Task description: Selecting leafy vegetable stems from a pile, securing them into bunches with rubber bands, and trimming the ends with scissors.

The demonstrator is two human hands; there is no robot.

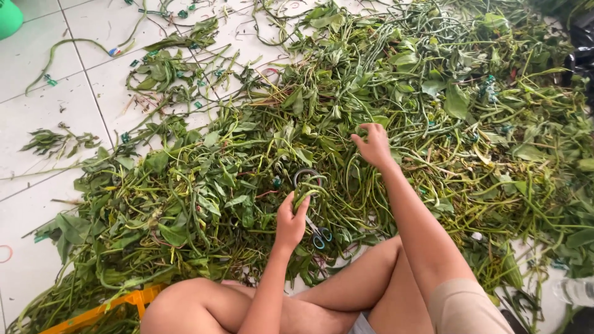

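Note:
A big heap of green leafy stems (396, 93) covers the white tiled floor in front of my crossed legs. My left hand (291, 219) reaches into the heap near its front, fingers closed around a few green stems. A pair of scissors (317, 232) with blue handles lies on the greens just right of that hand. A dark ring-shaped thing (307, 177) sits among the stems above it. My right hand (373, 145) is stretched farther out, fingers curled into the stems in the middle of the heap.
An orange crate (105, 312) holds greens at the lower left. Loose stems and small green ties (49, 80) are scattered over the white tiles (37, 124) at the left. A green container (8, 17) stands in the top left corner. Dark objects sit at the right edge.

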